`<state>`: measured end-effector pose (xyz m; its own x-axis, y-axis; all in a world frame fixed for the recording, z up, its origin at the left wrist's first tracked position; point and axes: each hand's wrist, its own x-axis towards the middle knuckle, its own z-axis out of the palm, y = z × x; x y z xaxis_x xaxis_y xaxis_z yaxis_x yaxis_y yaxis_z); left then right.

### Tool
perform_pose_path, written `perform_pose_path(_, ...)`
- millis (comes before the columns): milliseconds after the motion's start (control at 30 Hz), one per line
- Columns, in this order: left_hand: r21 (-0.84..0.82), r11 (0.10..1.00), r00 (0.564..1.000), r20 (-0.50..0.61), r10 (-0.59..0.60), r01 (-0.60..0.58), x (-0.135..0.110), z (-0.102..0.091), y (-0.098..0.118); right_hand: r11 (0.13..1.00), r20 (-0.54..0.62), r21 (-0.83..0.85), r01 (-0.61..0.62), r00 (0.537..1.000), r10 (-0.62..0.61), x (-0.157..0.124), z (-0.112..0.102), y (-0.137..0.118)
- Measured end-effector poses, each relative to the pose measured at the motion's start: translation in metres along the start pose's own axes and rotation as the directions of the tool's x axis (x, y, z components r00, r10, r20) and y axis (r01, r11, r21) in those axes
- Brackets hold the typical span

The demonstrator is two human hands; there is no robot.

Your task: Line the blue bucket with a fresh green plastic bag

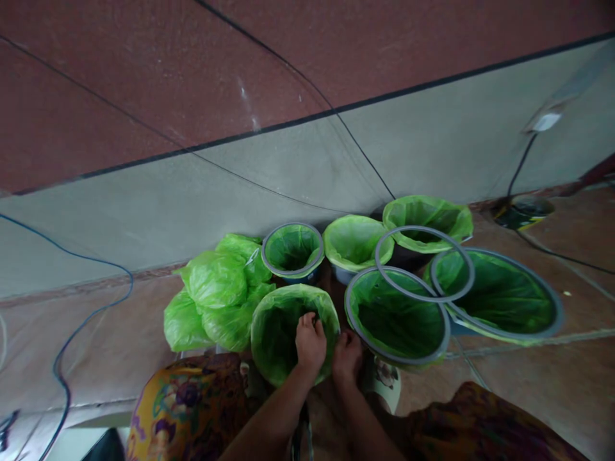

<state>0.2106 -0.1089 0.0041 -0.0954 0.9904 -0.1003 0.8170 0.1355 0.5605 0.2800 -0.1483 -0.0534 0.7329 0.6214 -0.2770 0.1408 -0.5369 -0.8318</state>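
Observation:
My left hand (310,342) grips the near rim of a small bin lined with a green plastic bag (278,326), fingers curled over the edge into the liner. My right hand (346,355) rests closed at the same bin's right side, fingers pressed on the bag's edge between this bin and the bin with a grey ring (396,317). A loose grey ring (425,264) lies across the tops of the bins behind.
Several more green-lined bins stand against the wall: a small one (293,250), another (356,242), one at the back (427,221) and a large one (500,294). Stuffed green bags (214,298) lie at the left. Cables run along the wall and floor. Patterned cloth covers my knees.

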Motion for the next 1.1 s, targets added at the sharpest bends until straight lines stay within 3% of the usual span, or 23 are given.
perform_pose_path(167, -0.071, 0.983, 0.984, -0.070, 0.162, -0.166, 0.023, -0.009, 0.010, 0.931, -0.080, -0.075, 0.358, 0.928, -0.363, -0.015, -0.005, -0.026)
perform_pose_path(367, 0.020, 0.955, 0.955, 0.011, 0.295, -0.295, 0.066, -0.022, 0.013, 0.841, 0.025, -0.018, 0.541, 0.841, -0.541, -0.009, -0.005, -0.041)
perform_pose_path(500, 0.129, 0.944, 0.952, 0.088, 0.294, -0.303, 0.090, -0.029, 0.012, 0.837, 0.068, 0.024, 0.547, 0.834, -0.548, 0.004, 0.003, -0.045)
perform_pose_path(700, 0.211, 0.919, 0.933, 0.215, 0.290, -0.334, 0.108, -0.033, 0.002, 0.896, 0.031, 0.049, 0.441, 0.896, -0.443, 0.015, 0.014, -0.046)
perform_pose_path(867, 0.280, 0.878, 0.907, 0.287, 0.309, -0.388, 0.117, -0.035, -0.011, 0.924, 0.072, 0.005, 0.383, 0.921, -0.383, 0.016, 0.019, -0.038)
perform_pose_path(1000, 0.299, 0.860, 0.891, 0.329, 0.314, -0.414, 0.127, -0.039, -0.021, 0.918, 0.085, -0.014, 0.396, 0.916, -0.393, 0.017, 0.026, -0.024)
perform_pose_path(1100, 0.313, 0.856, 0.889, 0.345, 0.302, -0.412, 0.130, -0.041, -0.023, 0.887, 0.098, -0.015, 0.461, 0.884, -0.457, 0.017, 0.029, -0.012)
